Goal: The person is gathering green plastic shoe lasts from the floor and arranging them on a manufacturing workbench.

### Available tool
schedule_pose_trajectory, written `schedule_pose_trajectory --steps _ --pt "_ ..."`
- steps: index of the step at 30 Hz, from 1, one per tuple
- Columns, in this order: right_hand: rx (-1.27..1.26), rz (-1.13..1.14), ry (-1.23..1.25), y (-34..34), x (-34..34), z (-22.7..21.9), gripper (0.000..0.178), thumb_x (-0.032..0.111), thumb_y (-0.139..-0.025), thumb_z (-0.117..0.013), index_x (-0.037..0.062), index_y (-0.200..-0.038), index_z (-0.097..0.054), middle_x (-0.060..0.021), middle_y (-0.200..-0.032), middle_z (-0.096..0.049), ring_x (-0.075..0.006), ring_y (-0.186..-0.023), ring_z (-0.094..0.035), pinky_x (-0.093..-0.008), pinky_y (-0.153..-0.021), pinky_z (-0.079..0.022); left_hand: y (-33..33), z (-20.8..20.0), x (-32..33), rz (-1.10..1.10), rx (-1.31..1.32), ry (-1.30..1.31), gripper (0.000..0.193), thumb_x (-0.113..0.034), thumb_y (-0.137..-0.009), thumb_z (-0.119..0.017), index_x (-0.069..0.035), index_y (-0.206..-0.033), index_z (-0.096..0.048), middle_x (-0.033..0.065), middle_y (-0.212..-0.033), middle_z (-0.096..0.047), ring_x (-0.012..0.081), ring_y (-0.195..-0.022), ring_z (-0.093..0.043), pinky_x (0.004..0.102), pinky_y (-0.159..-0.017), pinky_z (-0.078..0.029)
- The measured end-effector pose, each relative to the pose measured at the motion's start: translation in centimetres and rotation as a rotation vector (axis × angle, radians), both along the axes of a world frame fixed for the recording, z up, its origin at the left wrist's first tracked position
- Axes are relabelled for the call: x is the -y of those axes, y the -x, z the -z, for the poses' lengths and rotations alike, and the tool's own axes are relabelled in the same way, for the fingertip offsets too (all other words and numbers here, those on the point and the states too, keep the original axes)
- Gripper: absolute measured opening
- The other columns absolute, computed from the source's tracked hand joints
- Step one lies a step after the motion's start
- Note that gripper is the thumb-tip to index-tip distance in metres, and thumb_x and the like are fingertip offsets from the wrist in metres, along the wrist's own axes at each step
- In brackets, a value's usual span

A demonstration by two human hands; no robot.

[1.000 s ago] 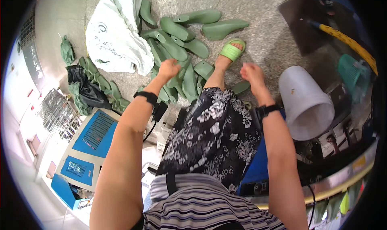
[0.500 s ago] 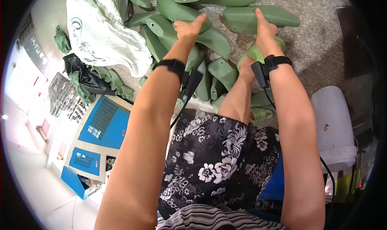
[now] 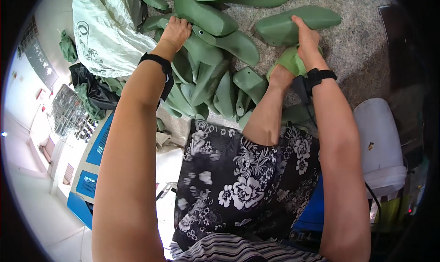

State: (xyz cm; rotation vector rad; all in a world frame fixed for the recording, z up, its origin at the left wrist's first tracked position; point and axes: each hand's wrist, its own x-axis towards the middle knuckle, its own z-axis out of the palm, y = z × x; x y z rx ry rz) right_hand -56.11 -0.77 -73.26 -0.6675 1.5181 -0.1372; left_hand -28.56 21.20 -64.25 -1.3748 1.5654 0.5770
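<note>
Left-hand shoe last: a green plastic shoe last [image 3: 201, 48] lies in the heap on the stone floor, directly under the left hand.
Left hand: the left hand [image 3: 174, 31] is curled closed, gripping that last at its upper edge.
Right-hand shoe last: a second green last [image 3: 293, 25] lies apart from the heap, just beyond the fingertips of the right hand.
Right hand: the right hand [image 3: 306, 41] has its fingers pressed onto this last's near end; whether they close around it I cannot tell.
Heap: more green lasts [image 3: 215, 85] lie piled between the two hands and nearer the knee.
Sack: a pale woven sack [image 3: 103, 37] lies outward of the left hand.
Bucket: a white bucket [image 3: 380, 142] stands behind the right forearm.
</note>
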Motion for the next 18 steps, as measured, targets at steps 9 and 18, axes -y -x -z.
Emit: schedule_pose_trajectory --steps 9,18 --pt "0.159 0.145 -0.298 7.4 1.1 -3.5 0.053 0.033 -0.074 -0.068 0.0024 -0.114 -0.052 -0.0121 -0.108 -0.056 -0.0222 -0.099 -0.053 -0.0364 -0.082 -0.041 8.2 -1.7 -0.8 -0.359 -0.292 0.300 0.032 -0.009 -0.073 -0.056 -0.003 -0.104 -0.055 0.0101 -0.103 -0.055 0.0262 -0.100 -0.053 0.0360 -0.090 -0.039" --pt "0.261 0.034 -0.495 16.1 1.0 -5.7 0.062 0.043 -0.076 -0.060 0.0032 -0.121 -0.046 -0.0115 -0.113 -0.054 -0.0244 -0.105 -0.051 -0.0378 -0.091 -0.038 10.0 4.8 2.8 0.068 0.054 0.122 0.049 -0.016 -0.083 -0.047 -0.006 -0.131 -0.038 0.0173 -0.120 -0.051 0.0332 -0.109 -0.050 0.0431 -0.091 -0.037"
